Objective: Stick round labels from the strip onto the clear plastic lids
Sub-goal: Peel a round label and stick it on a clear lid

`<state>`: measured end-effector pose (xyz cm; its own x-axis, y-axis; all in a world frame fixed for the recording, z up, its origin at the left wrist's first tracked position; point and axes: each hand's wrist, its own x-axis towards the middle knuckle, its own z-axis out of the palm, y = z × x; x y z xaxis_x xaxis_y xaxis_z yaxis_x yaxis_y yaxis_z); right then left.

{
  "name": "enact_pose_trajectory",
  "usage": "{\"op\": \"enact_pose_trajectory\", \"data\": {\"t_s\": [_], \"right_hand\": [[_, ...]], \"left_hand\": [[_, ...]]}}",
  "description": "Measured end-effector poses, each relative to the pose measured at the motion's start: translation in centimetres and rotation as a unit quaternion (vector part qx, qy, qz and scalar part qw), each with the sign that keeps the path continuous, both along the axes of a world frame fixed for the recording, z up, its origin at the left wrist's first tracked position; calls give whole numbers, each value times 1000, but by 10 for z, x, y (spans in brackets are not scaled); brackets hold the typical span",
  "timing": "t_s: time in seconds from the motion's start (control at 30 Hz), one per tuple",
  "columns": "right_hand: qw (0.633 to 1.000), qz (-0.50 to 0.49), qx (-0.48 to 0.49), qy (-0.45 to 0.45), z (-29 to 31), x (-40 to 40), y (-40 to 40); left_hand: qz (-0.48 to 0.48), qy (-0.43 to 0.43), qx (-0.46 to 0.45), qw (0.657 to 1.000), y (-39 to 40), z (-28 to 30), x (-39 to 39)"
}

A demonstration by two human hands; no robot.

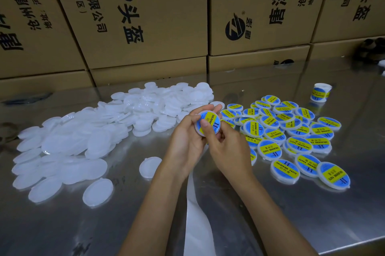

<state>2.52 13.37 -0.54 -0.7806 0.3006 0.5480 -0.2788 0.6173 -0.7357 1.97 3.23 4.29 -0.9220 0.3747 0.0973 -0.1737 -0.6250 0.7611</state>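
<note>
A heap of bare clear lids [108,130] lies on the left of the steel desk [312,214]. Above its middle, the left hand [187,141] curls round a lid [208,123] bearing a blue-and-yellow label [211,120]; the right hand [227,147] presses its thumb onto that label. Labelled lids [291,139] lie on the right.

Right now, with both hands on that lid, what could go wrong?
The label may set with a wrinkle or off-centre on the lid, since the right hand presses only its near edge. The white backing strip trails off the table edge and could snag. Dropped left, the lid could get lost among the unlabelled lids.
</note>
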Motion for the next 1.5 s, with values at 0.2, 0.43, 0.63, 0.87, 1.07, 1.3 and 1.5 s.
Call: {"op": "enact_pose_trajectory", "data": {"t_s": [0.2,0.43,0.63,0.87,1.07,1.3,1.5], "right_hand": [[1000,0,-9,6,2,-1,1],[996,0,-94,2,0,-8,8],[975,87,-204,29,2,-5,7],[994,80,-71,-12,-3,-3,2],[998,39,-56,-2,-2,-2,3],[1000,-15,-26,-2,-2,-3,6],[999,-10,-45,10,-3,-4,8]], "left_hand": [[6,31,-49,998,-4,-6,-7],[107,192,-300,928,-22,-12,-11],[178,143,-309,923,-27,-9,-9],[246,88,-230,937,-24,-10,-9],[250,90,-225,937,-17,-10,-6],[191,118,-257,940,-18,-10,-6],[117,140,-273,944,-16,-11,-4]]}}
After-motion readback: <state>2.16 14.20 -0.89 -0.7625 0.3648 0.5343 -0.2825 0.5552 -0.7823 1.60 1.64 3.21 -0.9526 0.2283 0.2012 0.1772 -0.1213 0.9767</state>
